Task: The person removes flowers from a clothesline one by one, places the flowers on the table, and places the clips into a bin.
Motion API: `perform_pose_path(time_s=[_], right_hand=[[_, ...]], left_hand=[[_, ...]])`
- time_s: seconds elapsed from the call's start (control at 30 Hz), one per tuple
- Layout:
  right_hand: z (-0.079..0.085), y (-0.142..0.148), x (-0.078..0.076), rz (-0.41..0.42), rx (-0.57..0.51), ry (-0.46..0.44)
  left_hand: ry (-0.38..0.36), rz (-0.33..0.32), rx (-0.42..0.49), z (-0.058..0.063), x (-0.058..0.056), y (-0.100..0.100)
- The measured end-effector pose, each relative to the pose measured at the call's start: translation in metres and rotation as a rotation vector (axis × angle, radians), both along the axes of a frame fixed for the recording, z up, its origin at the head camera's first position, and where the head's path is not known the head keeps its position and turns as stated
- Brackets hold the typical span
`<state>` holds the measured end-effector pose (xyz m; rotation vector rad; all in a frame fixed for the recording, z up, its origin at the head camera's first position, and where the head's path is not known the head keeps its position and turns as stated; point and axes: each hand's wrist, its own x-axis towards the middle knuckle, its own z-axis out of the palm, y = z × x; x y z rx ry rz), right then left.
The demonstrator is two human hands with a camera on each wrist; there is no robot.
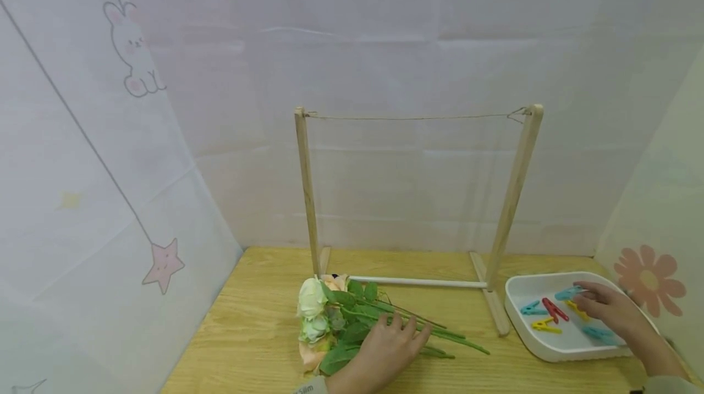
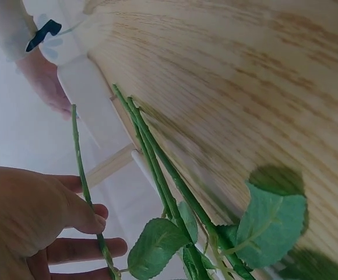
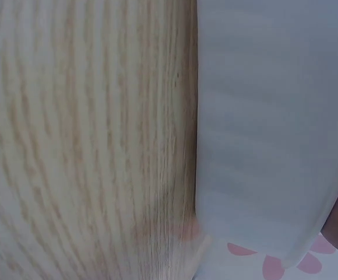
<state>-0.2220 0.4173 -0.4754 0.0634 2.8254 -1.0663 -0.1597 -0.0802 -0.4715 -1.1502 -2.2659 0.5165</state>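
Artificial roses with pale cream, greenish and peach heads lie bunched on the table, their green stems pointing right. My left hand is over the stems. In the left wrist view, the left thumb and fingers pinch one green rose stem, while other stems lie beside it. At the right, my right hand reaches over the white tray, pinching a blue clothespin at its fingertips. Red, yellow and blue clothespins lie below in the tray. The right wrist view shows mostly the tray's outer wall.
Behind the roses stands a wooden frame with a thin string tied between its posts. A white rod joins the posts low down. Pale cloth walls enclose the wooden table at the back and sides.
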Motion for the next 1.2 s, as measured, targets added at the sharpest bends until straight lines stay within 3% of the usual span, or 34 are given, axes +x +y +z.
perform_pose_path(time_s=[0.2, 0.53, 0.87, 1.2], right_hand=[[-0.002, 0.001, -0.003, 0.012, 0.056, 0.037], [0.002, 0.002, 0.0, 0.007, -0.012, -0.005], [0.016, -0.01, 0.003, 0.053, 0.018, 0.104], [0.017, -0.026, 0.008, 0.052, 0.026, 0.202]], left_hand=[[0.012, 0.015, -0.013, -0.001, 0.001, -0.002], [0.029, -0.018, 0.032, 0.004, 0.004, -0.004], [0.015, 0.009, 0.049, 0.016, 0.005, -0.019], [0.027, 0.006, 0.065, 0.028, 0.002, -0.036]])
